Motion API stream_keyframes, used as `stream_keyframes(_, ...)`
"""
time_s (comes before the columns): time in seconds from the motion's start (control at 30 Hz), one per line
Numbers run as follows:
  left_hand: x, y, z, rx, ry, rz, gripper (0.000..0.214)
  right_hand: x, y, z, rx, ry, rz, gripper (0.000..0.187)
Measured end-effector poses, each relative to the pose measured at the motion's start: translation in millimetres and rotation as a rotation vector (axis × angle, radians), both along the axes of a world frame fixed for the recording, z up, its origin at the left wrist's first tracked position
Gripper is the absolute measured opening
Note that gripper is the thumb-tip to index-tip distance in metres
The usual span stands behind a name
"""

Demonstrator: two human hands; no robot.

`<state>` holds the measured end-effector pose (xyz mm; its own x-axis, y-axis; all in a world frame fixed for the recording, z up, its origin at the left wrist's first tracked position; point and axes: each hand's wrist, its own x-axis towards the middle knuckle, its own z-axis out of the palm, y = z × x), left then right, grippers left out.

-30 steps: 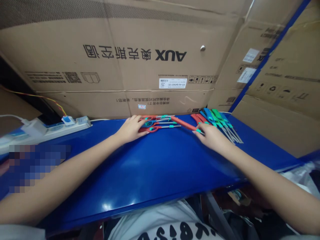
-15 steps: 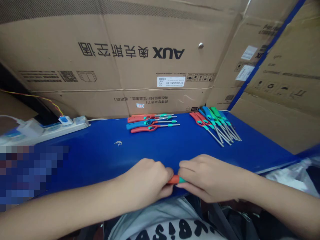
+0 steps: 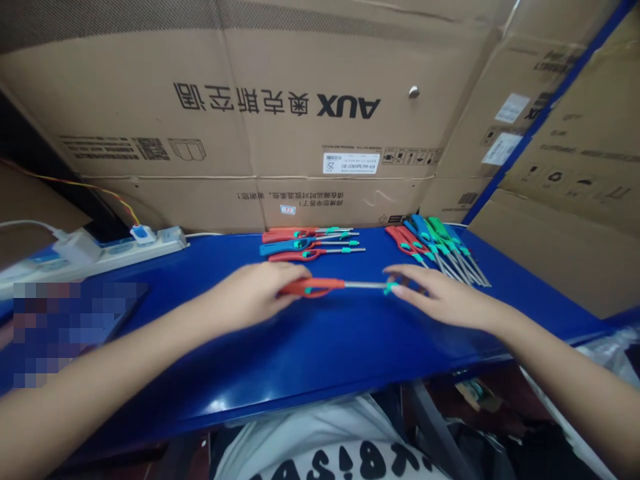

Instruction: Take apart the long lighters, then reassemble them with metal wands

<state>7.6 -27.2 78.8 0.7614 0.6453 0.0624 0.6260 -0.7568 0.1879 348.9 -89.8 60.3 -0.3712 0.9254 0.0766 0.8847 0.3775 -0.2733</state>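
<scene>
My left hand [image 3: 265,293] is closed around the rear of a stick lighter [image 3: 325,285] with an orange-red handle and a silver tube, held level over the table. At the tube's tip is a small green piece. My right hand [image 3: 435,290] is at that tip, thumb against the green piece and fingers spread apart above it. Just beyond the held lighter lies a row of red and blue stick lighters [image 3: 290,248], tubes pointing right. A second group of red, blue and green lighters [image 3: 440,243] lies fanned out at the back right, tubes toward me.
A blue table [image 3: 320,353] runs up to a cardboard wall [image 3: 280,153] at the back, with more cardboard [image 3: 560,213] at the right. On the left sits a white power strip [image 3: 135,250] with plugs and cables. Clear plastic [image 3: 600,353] hangs by the right edge.
Both hands have moved forward from the table's front edge with the lighter. They have drawn apart, so its tube now shows. My right hand's fingers have spread.
</scene>
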Motion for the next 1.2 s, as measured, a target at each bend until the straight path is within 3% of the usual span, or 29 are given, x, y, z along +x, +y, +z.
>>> stream_keyframes(0.13,-5.9,56.2,-11.0,0.179,-0.001,0.138,0.040,30.6,36.0,-25.4,0.068,-0.359,-0.497,0.052)
stream_keyframes(0.2,-4.8,80.6,-16.0,0.161,-0.008,0.186,0.047,40.2,48.1,-34.9,0.024,-0.493,-0.639,0.047)
stream_keyframes(0.4,4.2,133.7,-31.8,0.176,-0.044,0.228,0.048,49.6,66.1,-42.0,0.067,-0.466,-0.643,0.032)
stream_keyframes(0.53,13.4,139.9,-44.0,0.221,-0.140,0.277,0.043,47.5,66.8,-40.0,0.048,-0.133,-0.591,0.024)
stream_keyframes(0.63,28.3,115.5,-47.8,0.307,-0.231,0.249,0.041,32.6,53.7,-33.8,0.042,0.077,-0.450,0.024)
stream_keyframes(0.8,63.1,30.7,-36.1,0.385,-0.177,-0.212,0.056,-23.1,5.7,-10.1,0.053,0.147,-0.046,0.032)
stream_keyframes(0.87,72.3,-4.5,-28.3,0.331,-0.053,-0.314,0.035,-45.2,-16.1,-0.2,0.070,0.041,0.109,0.029)
stream_keyframes(0.9,74.6,-19.9,-24.6,0.273,-0.006,-0.315,0.025,-54.2,-26.0,3.8,0.062,-0.028,0.157,0.029)
stream_keyframes(1.03,70.0,-62.9,-14.0,-0.039,0.088,-0.248,0.022,-75.3,-54.9,11.7,0.004,-0.110,0.264,0.026)
stream_keyframes(1.2,45.7,-82.8,-4.3,-0.258,0.135,-0.171,0.019,-75.9,-74.1,10.3,0.121,-0.157,0.419,0.026)
